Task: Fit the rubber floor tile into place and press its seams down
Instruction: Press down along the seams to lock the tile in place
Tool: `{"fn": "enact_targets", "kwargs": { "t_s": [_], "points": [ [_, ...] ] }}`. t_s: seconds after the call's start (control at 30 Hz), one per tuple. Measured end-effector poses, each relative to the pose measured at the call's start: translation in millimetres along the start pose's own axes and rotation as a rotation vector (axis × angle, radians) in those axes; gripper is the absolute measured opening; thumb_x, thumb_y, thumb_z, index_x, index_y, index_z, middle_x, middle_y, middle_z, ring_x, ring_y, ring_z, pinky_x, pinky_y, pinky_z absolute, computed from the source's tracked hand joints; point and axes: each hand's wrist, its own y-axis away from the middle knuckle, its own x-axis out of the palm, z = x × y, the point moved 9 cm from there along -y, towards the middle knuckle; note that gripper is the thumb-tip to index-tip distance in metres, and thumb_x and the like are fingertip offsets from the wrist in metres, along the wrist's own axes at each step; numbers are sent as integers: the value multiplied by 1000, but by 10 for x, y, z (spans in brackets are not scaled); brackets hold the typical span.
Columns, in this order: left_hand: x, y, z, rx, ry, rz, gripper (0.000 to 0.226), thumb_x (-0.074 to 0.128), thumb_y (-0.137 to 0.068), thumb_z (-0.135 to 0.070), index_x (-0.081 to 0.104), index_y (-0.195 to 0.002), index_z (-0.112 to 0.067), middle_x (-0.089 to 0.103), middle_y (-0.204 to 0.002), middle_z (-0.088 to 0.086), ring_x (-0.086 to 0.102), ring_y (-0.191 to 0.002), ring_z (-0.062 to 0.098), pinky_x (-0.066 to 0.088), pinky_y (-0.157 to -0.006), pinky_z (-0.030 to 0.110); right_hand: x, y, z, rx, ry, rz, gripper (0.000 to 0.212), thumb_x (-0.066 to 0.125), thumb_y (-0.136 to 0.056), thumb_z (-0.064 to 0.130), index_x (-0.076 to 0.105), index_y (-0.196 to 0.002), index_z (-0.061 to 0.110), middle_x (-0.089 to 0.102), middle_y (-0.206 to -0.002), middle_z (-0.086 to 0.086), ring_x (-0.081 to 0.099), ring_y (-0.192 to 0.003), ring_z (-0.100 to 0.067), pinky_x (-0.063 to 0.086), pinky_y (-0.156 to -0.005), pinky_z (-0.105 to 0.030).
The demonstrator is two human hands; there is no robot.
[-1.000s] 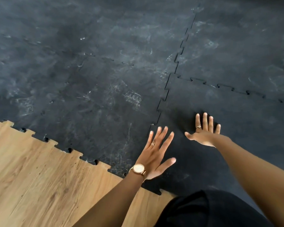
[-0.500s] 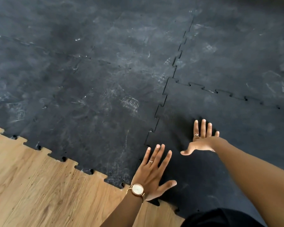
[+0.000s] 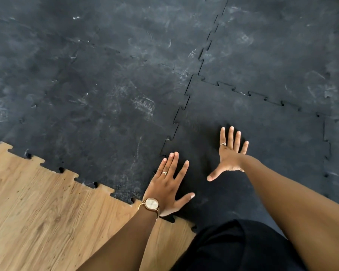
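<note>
A black rubber floor tile (image 3: 262, 133) with jigsaw edges lies among other dark tiles, right of centre. Its left seam (image 3: 176, 122) runs up from near my left hand; its far seam (image 3: 249, 92) runs off to the right. My left hand (image 3: 168, 184), with a watch and a ring, lies flat with fingers spread on the tile's near-left corner, by the left seam. My right hand (image 3: 230, 153) rests palm down with fingers spread on the tile's middle. Neither hand holds anything.
Scuffed black rubber tiles (image 3: 106, 85) cover the floor to the left and beyond. Wood-look interlocking flooring (image 3: 37, 212) fills the near left, joined to the black tiles along a toothed edge. My dark-clothed knee (image 3: 233, 247) is at the bottom.
My left hand has slid back along the left seam toward the near corner of the tile. My right hand stays spread flat on the tile. The view has shifted slightly.
</note>
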Motion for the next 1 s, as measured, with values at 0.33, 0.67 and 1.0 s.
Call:
{"fn": "enact_targets", "kwargs": {
  "t_s": [0.33,0.67,1.0],
  "points": [
    [1,28,-2,-19,-23,28,85,25,-93,-72,14,-157,-17,5,-164,17,1,-152,30,8,-123,44,449,317,-128,-93,25,-57,172,68,-22,89,-51,-130,28,-61,-135,-2,-58,-122,-28,-36,-99,-55],
    [73,8,8,-21,-53,76,86,23,-93,-72,14,-157,-15,5,-161,27,5,-150,40,15,-119,51,1068,155,-328,95,37,-171,121,59,-77,15,-46,-133,35,-63,-133,4,-61,-118,-27,-36,-97,-60],
    [130,-17,24,25,-34,57,87,28,-93,-71,9,-158,-15,-2,-163,23,2,-151,38,10,-121,51,944,421,-233,-25,2,-77,166,89,-41,52,-44,-138,28,-56,-140,-2,-56,-124,-31,-44,-90,-56]
  ]
}}
